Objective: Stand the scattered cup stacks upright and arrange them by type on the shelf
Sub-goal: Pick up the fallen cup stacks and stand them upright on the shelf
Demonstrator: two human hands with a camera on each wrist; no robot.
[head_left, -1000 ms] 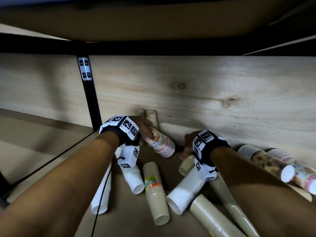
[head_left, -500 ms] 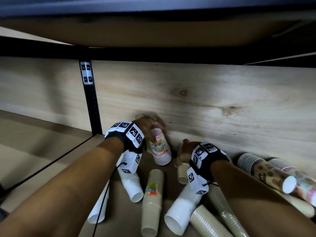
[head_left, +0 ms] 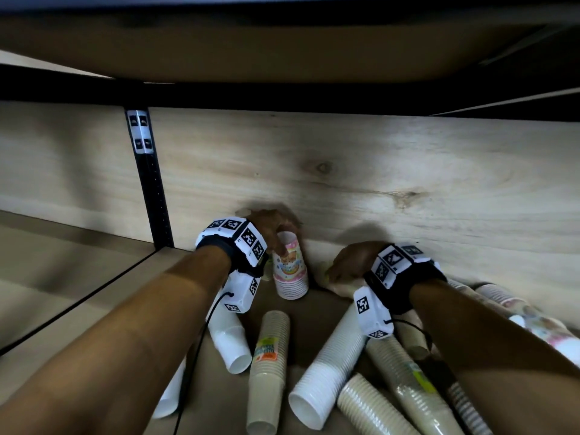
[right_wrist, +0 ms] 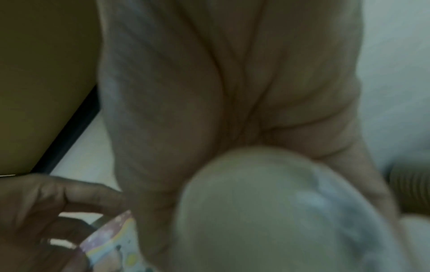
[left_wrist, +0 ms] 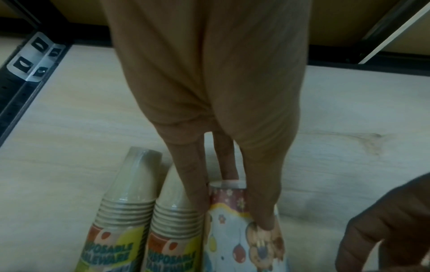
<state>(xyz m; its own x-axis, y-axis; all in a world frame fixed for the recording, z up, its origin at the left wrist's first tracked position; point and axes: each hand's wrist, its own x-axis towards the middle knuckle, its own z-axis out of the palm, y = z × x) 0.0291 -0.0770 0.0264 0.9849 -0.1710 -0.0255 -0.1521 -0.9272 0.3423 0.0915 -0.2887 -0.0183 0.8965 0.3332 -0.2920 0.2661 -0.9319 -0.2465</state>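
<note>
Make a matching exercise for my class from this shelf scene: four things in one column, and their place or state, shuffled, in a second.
Column A
1. patterned cup stack
2. white cup stack
3. labelled beige stack
4. right hand

Column B
a. lying at the front between two white stacks
b. standing upside down by the back board, held by the left hand
c. gripping a beige stack near the back board
d. lying with its open mouth toward the camera, under the right wrist

Pairs: 1-b, 2-d, 3-a, 4-c
</note>
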